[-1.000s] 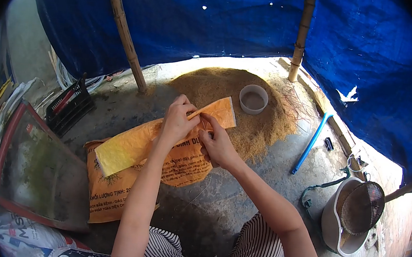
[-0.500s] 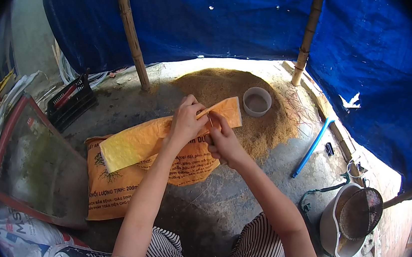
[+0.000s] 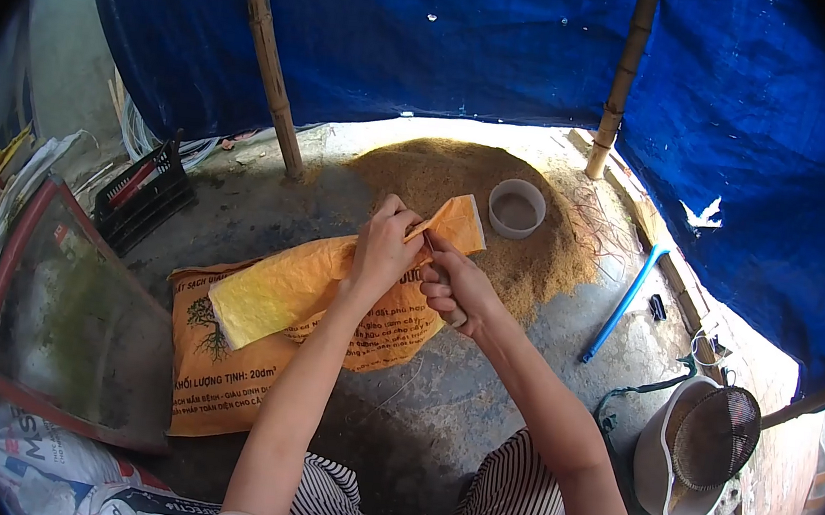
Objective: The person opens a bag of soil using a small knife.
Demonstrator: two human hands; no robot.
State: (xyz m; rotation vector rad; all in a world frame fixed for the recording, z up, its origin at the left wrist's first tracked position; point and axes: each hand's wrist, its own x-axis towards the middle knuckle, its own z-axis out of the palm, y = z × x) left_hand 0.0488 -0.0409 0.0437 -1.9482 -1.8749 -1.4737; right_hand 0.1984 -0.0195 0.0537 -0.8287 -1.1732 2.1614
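Observation:
An orange printed sack [image 3: 220, 363] lies on the concrete floor in front of me, its top folded over into a plain orange and yellow flap [image 3: 263, 292]. My left hand [image 3: 385, 250] pinches the folded edge near the flap's right end. Close beside it, my right hand [image 3: 457, 287] is closed, fingers curled, with a thin strand-like piece showing at its fingertips against the fold. What that thin piece is, I cannot tell.
Behind the sack spreads a brown grainy heap [image 3: 552, 272] with a round white tub [image 3: 516, 208] on it. To the right are a blue tube [image 3: 626, 302], a white bucket [image 3: 661, 455] and a mesh strainer [image 3: 715, 437]. A red-framed panel [image 3: 74, 323] and black crate [image 3: 145, 197] stand left.
My right hand has turned a little, its fingers curling tighter by the fold. My left hand still grips the flap, and the view has shifted slightly.

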